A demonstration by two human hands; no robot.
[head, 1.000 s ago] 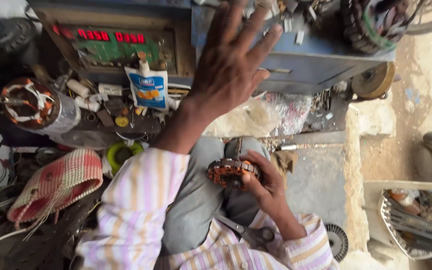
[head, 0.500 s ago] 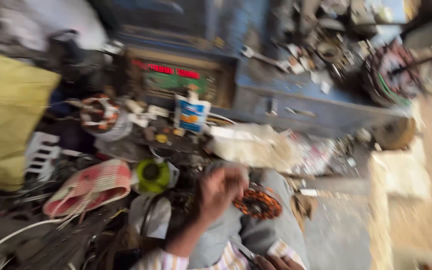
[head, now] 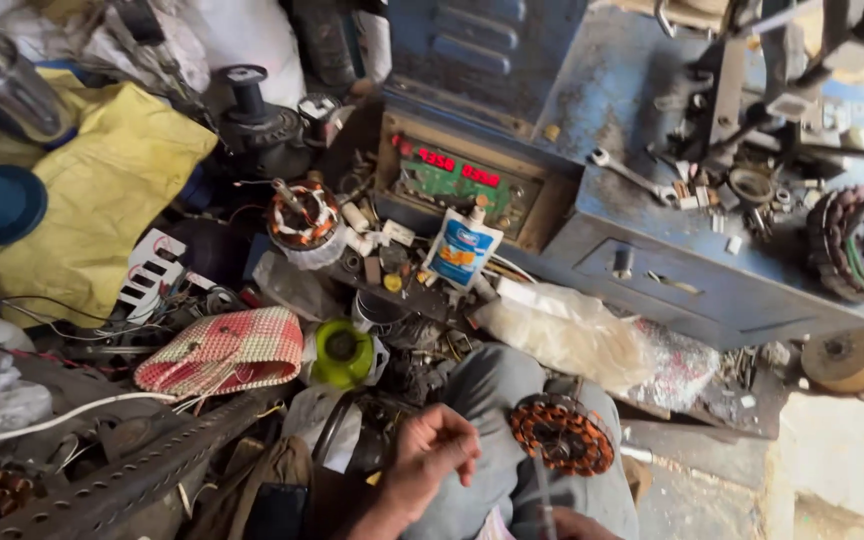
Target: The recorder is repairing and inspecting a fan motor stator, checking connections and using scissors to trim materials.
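The round copper-wound motor stator (head: 562,435) rests on the person's knee in grey trousers, low in the picture. The left hand (head: 430,455) is just beside the stator on its left, fingers curled loosely; it seems to pinch something thin, but I cannot tell what. The right hand (head: 552,523) shows only a little at the bottom edge, under the stator, and its grip I cannot tell. Further left on the cluttered floor lie a green round tape roll (head: 340,352) and a red-and-white woven pad (head: 222,350). Behind stands a blue metal machine (head: 592,170) with a red digit display (head: 452,165).
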